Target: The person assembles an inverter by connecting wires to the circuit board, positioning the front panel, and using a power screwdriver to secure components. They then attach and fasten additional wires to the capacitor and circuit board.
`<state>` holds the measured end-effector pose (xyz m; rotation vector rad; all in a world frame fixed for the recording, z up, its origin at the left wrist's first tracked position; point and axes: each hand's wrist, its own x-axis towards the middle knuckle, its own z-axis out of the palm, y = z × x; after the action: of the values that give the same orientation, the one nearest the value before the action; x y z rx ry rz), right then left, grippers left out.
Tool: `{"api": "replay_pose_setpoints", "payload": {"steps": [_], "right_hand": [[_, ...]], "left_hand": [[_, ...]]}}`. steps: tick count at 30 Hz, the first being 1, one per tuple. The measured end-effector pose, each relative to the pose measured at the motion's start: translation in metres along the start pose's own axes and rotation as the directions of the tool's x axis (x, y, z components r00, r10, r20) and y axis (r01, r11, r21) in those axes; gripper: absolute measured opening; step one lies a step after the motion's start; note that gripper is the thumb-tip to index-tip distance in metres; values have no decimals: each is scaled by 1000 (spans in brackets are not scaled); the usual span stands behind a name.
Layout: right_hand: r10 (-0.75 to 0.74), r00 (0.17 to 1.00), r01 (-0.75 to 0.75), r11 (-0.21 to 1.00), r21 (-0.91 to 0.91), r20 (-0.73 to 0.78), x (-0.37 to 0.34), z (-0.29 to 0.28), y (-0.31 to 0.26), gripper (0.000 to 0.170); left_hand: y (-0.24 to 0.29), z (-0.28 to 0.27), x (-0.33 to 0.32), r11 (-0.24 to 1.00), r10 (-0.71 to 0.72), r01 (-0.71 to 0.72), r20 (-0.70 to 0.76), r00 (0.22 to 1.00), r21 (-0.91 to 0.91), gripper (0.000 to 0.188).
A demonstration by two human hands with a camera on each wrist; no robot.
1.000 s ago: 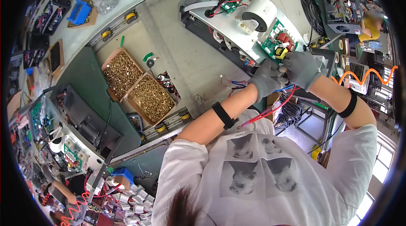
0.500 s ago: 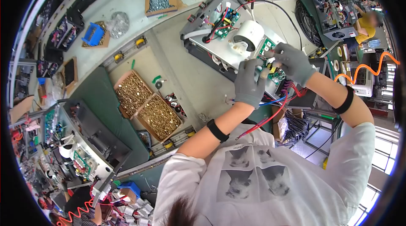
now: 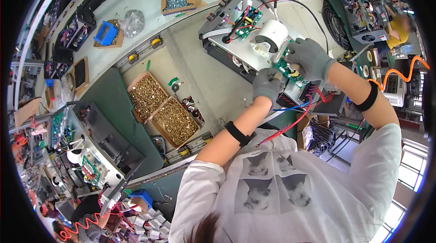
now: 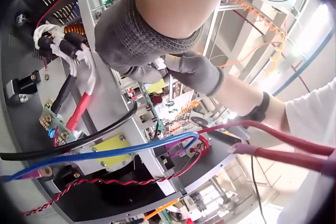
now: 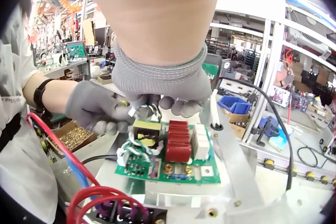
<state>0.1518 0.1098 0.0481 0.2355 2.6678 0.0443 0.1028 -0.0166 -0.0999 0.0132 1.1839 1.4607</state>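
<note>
Two hands [image 3: 266, 85] [image 3: 311, 57], fingers [image 5: 190, 109] curled (grip unclear), at a circuit board [image 5: 163, 161]

We see a green circuit board [image 5: 163, 157], component side up, on the machine's pale metal panel [image 3: 249, 57] — just beside a big white cylinder [image 3: 275, 28]. On it we make out a yellow-and-black transformer [image 5: 147, 136], a row of dark red blocks [image 5: 179, 142] and white ones [image 5: 200, 142]. White, green and dark wires [image 5: 138, 147] loop around the transformer — we cannot tell where they end.

Hands [image 3: 267, 84] [image 3: 310, 57] (gloved) at circuit board [image 3: 297, 78]
</note>
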Motion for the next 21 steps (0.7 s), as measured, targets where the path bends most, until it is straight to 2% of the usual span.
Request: {"api": "replay_pose_setpoints", "payload": {"steps": [2,3,5,7,9,13,15,16,17,18,19,20,21], "right_hand": [[-2,1000,2,1000,-14,-24,1,7,-1,12],[-3,1000,3,1000,23,-25,1,7,-2,12],[-7,1000,8,998,62,-20,2,9,-5,12],[10,994,5,991,135,-111,4,12,-6,11],[3,994,11,992,127,-108,5,15,-6,10],[-26,994,33,997,65,-111,7,12,-9,11],[-36,994,38,999,17,-99,9,12,-13,11],[-45,995,42,999,-32,-88,11,12,-15,11],[-46,995,44,999,-33,-85,13,12,-17,11],[23,1000,-24,999,-41,-22,16,12,-19,10],[96,995,-94,994,-54,36,17,13,-20,10],[92,995,-90,994,-55,39,17,14,-21,10],[102,995,-102,994,-37,-22,14,16,-23,10]], "left_hand": [[-3,4,0,935,219,-212,6,976,283,21],[-5,5,1,976,64,-73,49,997,205,25],[1,12,-2,988,69,-70,6,998,135,25],[3,13,-3,995,75,-73,-39,996,63,26],[4,10,-3,995,40,-36,46,998,-89,26],[-9,10,5,992,103,-99,44,994,-81,25],[-15,10,9,976,217,-217,16,976,18,21],[-19,10,13,976,216,-216,15,976,17,21],[-23,9,17,957,276,-277,27,961,87,21],[-29,9,20,931,331,-332,37,943,152,22],[-30,10,20,932,329,-330,34,944,149,22],[-31,10,20,929,339,-339,30,940,146,22],[-32,10,20,927,348,-348,26,937,142,22]]}}
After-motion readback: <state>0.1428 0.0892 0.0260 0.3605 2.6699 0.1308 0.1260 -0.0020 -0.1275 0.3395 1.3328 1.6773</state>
